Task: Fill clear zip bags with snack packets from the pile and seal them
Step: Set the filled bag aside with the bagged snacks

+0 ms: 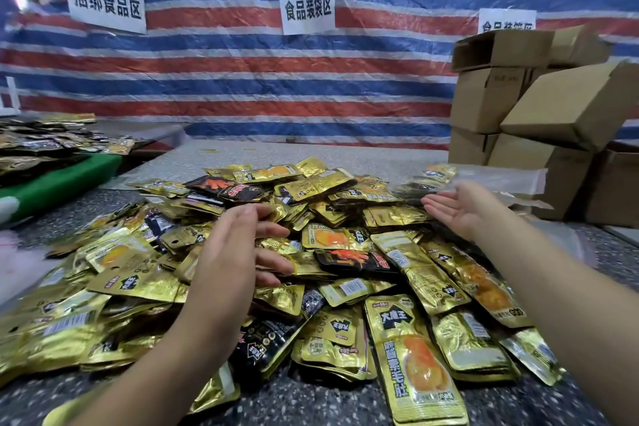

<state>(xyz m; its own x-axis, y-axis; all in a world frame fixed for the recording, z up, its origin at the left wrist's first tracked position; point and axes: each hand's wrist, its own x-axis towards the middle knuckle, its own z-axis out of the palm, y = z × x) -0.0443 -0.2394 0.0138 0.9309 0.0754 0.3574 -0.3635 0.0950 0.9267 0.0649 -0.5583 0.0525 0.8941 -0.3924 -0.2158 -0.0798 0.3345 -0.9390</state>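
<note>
Many packets: a big pile of snack packets (345,252) spreads across the speckled table (311,398) in front of you, mostly gold foil with a few black ones mixed in.
Nearest packet: a long gold packet (415,360) with an orange picture lies at the near edge of the pile, right of centre.
Clear zip bags: a flat stack of clear zip bags (498,180) lies at the far right of the pile, just beyond your right fingertips; whether you touch it cannot be told.
Your left hand (235,245): fingers spread and loosely bent, lying on the packets at the middle of the pile, gripping nothing.
Your right hand (460,207): palm up, fingers straight and apart, over the far right part of the pile, holding nothing.
Right side: brown cardboard boxes (539,107) are stacked at the far right, one tilted.
Left side: a second heap of packets (52,142) sits on a green surface (58,183) at the far left.
Back wall: a red, white and blue striped tarp (259,73) carries white paper signs (307,7) with printed characters.
</note>
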